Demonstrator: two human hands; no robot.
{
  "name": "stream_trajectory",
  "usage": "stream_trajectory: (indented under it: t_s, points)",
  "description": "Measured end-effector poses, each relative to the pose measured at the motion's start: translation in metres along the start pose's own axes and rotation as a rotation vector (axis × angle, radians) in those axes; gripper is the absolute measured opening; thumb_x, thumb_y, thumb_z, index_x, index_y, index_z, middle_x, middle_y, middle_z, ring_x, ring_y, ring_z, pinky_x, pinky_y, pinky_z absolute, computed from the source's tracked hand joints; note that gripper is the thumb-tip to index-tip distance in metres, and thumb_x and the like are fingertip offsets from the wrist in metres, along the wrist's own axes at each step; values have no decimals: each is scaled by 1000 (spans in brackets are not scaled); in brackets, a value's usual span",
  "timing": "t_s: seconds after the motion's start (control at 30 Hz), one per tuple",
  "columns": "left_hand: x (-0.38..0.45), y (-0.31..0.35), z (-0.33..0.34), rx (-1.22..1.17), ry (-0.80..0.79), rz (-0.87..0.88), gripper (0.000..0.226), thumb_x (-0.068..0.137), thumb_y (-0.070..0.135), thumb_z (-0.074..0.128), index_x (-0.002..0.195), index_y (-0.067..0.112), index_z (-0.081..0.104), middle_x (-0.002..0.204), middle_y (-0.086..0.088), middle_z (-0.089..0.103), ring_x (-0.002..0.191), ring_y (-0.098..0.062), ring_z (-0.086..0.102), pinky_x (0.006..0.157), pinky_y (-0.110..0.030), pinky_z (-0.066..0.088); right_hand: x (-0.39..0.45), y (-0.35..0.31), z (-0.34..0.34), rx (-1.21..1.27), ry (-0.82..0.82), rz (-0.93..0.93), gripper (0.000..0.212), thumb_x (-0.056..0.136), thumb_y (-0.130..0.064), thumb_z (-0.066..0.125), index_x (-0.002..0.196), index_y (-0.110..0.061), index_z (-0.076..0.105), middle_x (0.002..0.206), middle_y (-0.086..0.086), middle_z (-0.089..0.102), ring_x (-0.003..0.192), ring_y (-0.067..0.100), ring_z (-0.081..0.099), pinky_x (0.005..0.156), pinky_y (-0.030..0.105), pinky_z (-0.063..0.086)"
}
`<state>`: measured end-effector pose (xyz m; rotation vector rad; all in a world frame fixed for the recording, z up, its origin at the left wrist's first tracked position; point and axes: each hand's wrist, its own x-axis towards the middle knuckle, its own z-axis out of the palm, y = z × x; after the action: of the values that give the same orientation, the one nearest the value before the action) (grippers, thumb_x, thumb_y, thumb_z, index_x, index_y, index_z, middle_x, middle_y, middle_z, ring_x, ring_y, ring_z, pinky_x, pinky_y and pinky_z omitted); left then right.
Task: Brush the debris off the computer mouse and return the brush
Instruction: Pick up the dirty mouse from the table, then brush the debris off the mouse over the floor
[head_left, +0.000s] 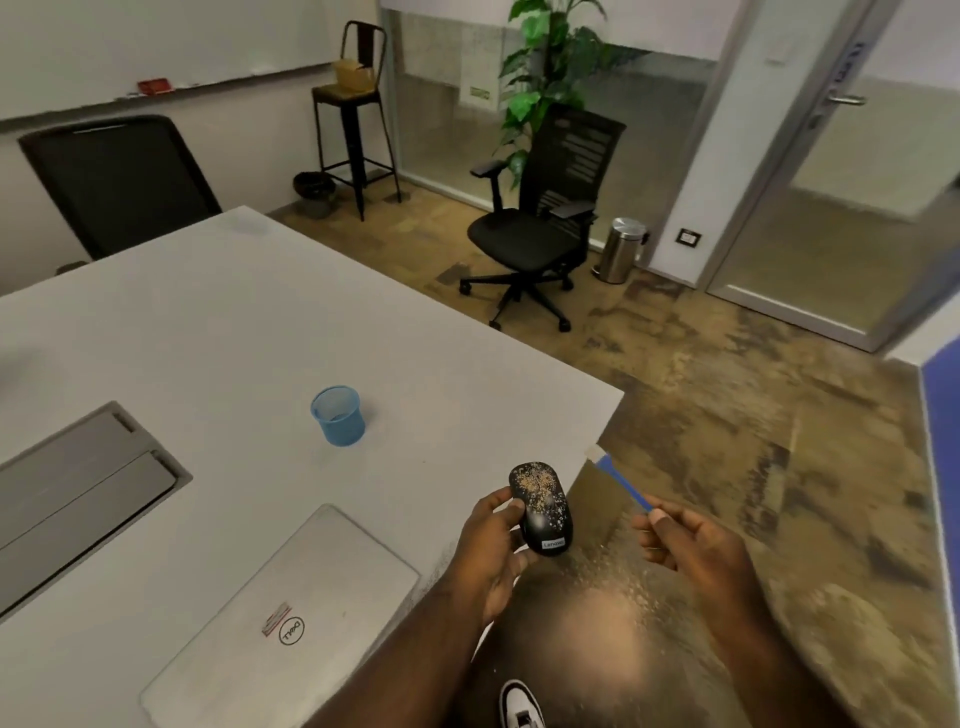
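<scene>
A black computer mouse speckled with tan debris is held just past the table's right edge, gripped from the left by my left hand. My right hand pinches the blue handle of a small brush. The brush points up and left, and its pale bristle tip sits a little to the right of the mouse, apart from it. A blue mesh cup stands upright on the white table, well to the left of the mouse.
A closed silver laptop lies near the table's front edge. A grey cable hatch is set into the table at left. On the floor beyond stand a black office chair, a steel bin and a tall stool.
</scene>
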<state>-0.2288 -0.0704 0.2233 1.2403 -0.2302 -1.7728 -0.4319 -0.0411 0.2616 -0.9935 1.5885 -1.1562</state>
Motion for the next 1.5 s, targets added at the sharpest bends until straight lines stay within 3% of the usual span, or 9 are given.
stream_trajectory:
  t_s: [0.13, 0.27, 0.37, 0.77, 0.87, 1.03, 1.17, 1.37, 1.5]
  points:
    - [-16, -10, 9, 30, -35, -37, 30, 97, 5, 46, 125, 6, 56, 120, -22, 64, 98, -31, 65, 84, -50, 57, -39, -2, -33, 27, 101, -10, 13, 93, -7, 61, 88, -3, 73, 82, 22, 73, 72, 26, 64, 74, 39, 56]
    - [-26, -14, 20, 37, -67, -56, 31, 98, 4, 45, 126, 4, 56, 121, -23, 64, 95, -30, 66, 71, -43, 60, -60, -7, -51, 42, 132, -17, 8, 90, -11, 66, 91, -7, 74, 78, 15, 76, 67, 21, 72, 67, 27, 62]
    - [-33, -23, 32, 59, -94, -62, 30, 98, 5, 43, 125, 4, 57, 116, -20, 67, 90, -26, 67, 62, -37, 60, -70, -9, -62, 98, 116, -19, 8, 89, -8, 66, 94, -8, 72, 77, 15, 76, 72, 26, 75, 72, 31, 63]
    - [-43, -62, 102, 83, -141, -52, 26, 98, 4, 43, 116, 2, 62, 98, -18, 71, 87, -31, 69, 58, -44, 60, -63, -10, -124, -95, 39, -116, 18, 96, -5, 55, 92, -13, 71, 81, 3, 79, 80, 18, 77, 74, 29, 62]
    - [-44, -70, 119, 96, -160, -49, 26, 99, 4, 42, 113, 3, 63, 101, -19, 71, 88, -31, 69, 63, -48, 61, -56, -10, -136, -119, 27, -123, 17, 97, -5, 56, 90, -12, 70, 78, 3, 78, 79, 16, 77, 73, 27, 62]
    - [-50, -81, 142, 180, -194, -32, 27, 99, 5, 40, 103, 7, 67, 100, -15, 73, 97, -31, 66, 91, -53, 53, -41, -16, -152, -192, 108, -181, 16, 97, -7, 56, 89, -15, 68, 76, -1, 75, 74, 8, 76, 65, 17, 58]
    - [-51, -85, 152, 218, -176, -17, 30, 99, 4, 40, 96, 11, 69, 92, -11, 74, 93, -27, 66, 89, -50, 53, -29, -20, -162, -233, 194, -212, 24, 97, -9, 57, 82, -27, 65, 75, -5, 74, 72, 3, 75, 66, 17, 59]
    - [-49, -91, 157, 218, -140, -29, 28, 99, 5, 41, 97, 10, 68, 90, -11, 75, 92, -27, 67, 81, -45, 57, -23, -18, -170, -312, 150, -182, 25, 96, -10, 58, 81, -28, 65, 71, -3, 75, 67, 6, 75, 68, 27, 62]
    - [-46, -95, 159, 238, -170, -32, 30, 99, 5, 40, 98, 12, 69, 81, -5, 77, 88, -23, 67, 76, -41, 58, -12, -19, -176, -358, 240, -180, 20, 96, -15, 58, 82, -28, 64, 71, -3, 75, 67, 6, 74, 73, 39, 63]
